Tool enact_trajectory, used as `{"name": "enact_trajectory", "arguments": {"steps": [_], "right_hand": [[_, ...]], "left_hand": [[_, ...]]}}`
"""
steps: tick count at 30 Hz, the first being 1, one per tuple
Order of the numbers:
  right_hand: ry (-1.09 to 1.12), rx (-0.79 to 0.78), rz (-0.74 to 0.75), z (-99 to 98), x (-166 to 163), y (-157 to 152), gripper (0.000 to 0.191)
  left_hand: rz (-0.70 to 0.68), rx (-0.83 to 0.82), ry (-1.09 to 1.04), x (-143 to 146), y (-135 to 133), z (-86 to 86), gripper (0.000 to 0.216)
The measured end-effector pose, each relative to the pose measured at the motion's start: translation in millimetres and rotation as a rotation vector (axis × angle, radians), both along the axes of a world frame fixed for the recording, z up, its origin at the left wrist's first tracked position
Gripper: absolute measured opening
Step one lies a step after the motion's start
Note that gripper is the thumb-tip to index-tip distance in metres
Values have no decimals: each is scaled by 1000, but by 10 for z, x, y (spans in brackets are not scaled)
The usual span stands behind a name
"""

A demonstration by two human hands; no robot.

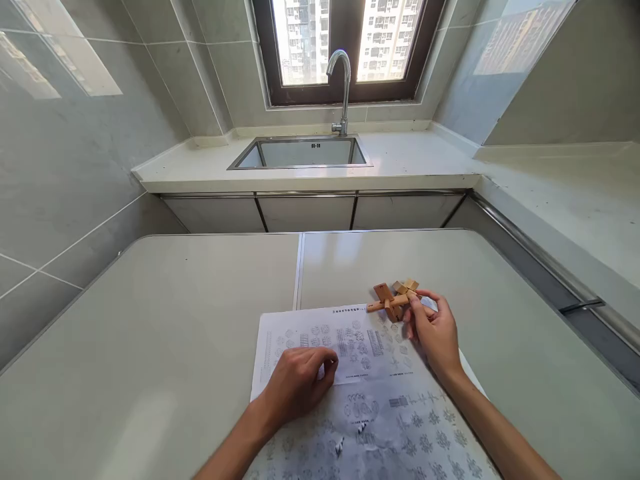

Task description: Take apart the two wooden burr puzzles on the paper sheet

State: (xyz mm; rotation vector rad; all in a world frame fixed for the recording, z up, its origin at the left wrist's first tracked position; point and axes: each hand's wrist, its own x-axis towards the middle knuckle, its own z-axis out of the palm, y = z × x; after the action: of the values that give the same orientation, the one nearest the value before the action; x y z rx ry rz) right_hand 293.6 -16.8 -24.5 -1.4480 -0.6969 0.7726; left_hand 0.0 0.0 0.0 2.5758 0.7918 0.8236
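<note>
My right hand (435,327) pinches the right end of a light wooden puzzle piece (395,303), a slim stick. The stick lies across darker brown wooden puzzle pieces (384,292) at the paper's top edge; whether they are joined cannot be told. Just behind my fingertips sits a small cluster of pale wooden blocks (406,287). My left hand (303,380) rests on the printed instruction sheet (285,333), fingers curled in toward the thumb, with nothing visible in them. Rows of small puzzle diagrams cover the creased sheet, partly hidden by both hands and forearms.
The sheet lies on a pale table (150,347) with a seam down its middle. Two small dark-and-white scraps (339,447) are on the sheet. Beyond the table stand a white counter (410,157), a sink (300,167) and a tall faucet (345,87) under a window.
</note>
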Motion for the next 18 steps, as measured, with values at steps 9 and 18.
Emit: {"name": "enact_trajectory", "arguments": {"steps": [9,18], "right_hand": [[-27,-79,-29,-41,67,46,56],[2,178,-214,-9,69,33,45]], "left_hand": [[0,2,-1,-1,5,-32,13],[-1,25,18,2,-10,-9,14]]}}
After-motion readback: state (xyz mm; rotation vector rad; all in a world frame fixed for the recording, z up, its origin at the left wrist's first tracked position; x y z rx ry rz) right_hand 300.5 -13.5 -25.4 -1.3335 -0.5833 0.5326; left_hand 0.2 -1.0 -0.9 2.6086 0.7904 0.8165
